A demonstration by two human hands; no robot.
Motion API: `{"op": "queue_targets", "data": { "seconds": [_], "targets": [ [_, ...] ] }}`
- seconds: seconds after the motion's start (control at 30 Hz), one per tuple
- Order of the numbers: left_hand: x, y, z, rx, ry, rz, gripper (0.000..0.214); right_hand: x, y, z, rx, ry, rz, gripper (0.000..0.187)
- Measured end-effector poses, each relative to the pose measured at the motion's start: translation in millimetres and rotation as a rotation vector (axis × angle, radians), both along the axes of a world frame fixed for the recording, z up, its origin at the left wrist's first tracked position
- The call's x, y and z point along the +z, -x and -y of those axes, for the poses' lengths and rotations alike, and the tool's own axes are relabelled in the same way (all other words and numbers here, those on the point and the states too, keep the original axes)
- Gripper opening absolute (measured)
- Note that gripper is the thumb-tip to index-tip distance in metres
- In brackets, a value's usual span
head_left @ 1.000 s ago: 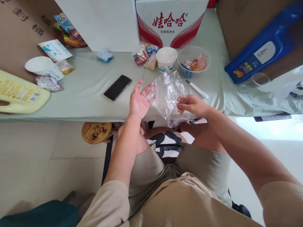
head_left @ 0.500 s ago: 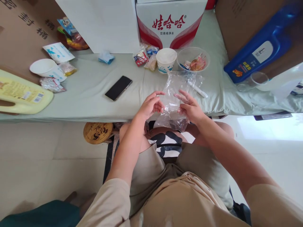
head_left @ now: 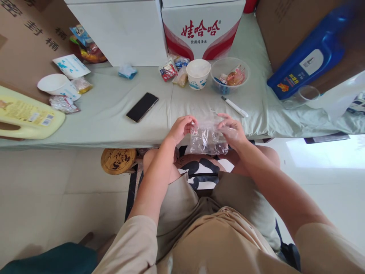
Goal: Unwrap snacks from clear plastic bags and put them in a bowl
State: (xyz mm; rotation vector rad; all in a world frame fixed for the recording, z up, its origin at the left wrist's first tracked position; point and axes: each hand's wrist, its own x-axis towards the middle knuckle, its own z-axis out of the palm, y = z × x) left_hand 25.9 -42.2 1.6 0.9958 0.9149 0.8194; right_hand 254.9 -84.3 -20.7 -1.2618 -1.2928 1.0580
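A crinkled clear plastic bag [head_left: 207, 141] is stretched between my hands over the table's front edge, its lower part hanging above my lap. My left hand [head_left: 183, 128] pinches its left side with curled fingers. On the right side, my right hand [head_left: 231, 130] grips the bag between thumb and fingers, and a loose flap lies across those fingers. Just beyond my right hand rests a white pen-like tool [head_left: 235, 107]. Farther back stand a paper cup [head_left: 198, 76] and a clear plastic bowl [head_left: 214, 84] with wrapped snacks inside.
A black phone [head_left: 142, 107] lies left of my hands. Wrapped snacks [head_left: 168, 70] sit by the cup. A blue bottle [head_left: 308, 57] leans at right, near a clear cup [head_left: 309, 94]. At left are tipped paper cups [head_left: 54, 84] and a yellow jug [head_left: 31, 118]. Boxes [head_left: 199, 28] line the back.
The bag has come down and toward me, its top folded over near my hands. The white pen-like tool and the bowl are now uncovered. My left hand's fingers have closed on the bag.
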Motion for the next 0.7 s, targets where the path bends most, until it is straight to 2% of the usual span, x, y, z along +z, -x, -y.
{"op": "queue_targets", "data": {
  "seconds": [0.07, 0.2, 0.3, 0.37, 0.47, 0.53, 0.63, 0.7],
  "targets": [
    [-4.9, -1.5, -2.9, 0.052, 0.009, -0.082, 0.025, -7.4, -4.0, 1.0, -0.005, -0.048, 0.166, 0.006],
    [-13.0, -4.3, -4.7, 0.167, -0.083, -0.175, 0.021, -16.4, -7.3, 9.5, 0.051, -0.219, 0.482, 0.021],
    [-13.0, -4.9, -3.5, 0.169, -0.134, -0.184, 0.011, -15.8, -7.4, 16.0, 0.078, -0.324, 0.654, 0.026],
    [-11.5, -4.4, -3.0, 0.152, -0.148, -0.167, 0.018, -12.8, -7.2, 17.3, 0.037, -0.332, 0.690, 0.027],
    [-9.6, -2.2, -2.0, 0.097, -0.173, -0.099, 0.026, -8.0, -6.4, 13.8, -0.079, -0.285, 0.599, 0.029],
    [-8.5, 0.3, -0.6, 0.050, -0.195, -0.045, 0.032, -5.6, -4.7, 9.7, -0.085, -0.223, 0.457, 0.047],
    [-5.7, 4.5, 2.3, 0.064, -0.232, 0.004, 0.054, -1.7, 0.8, 5.8, 0.082, -0.059, 0.225, 0.077],
    [-3.8, 6.9, 3.4, 0.108, -0.239, 0.033, 0.069, 1.9, 6.2, 5.7, 0.161, 0.068, 0.101, 0.075]
  ]
}}
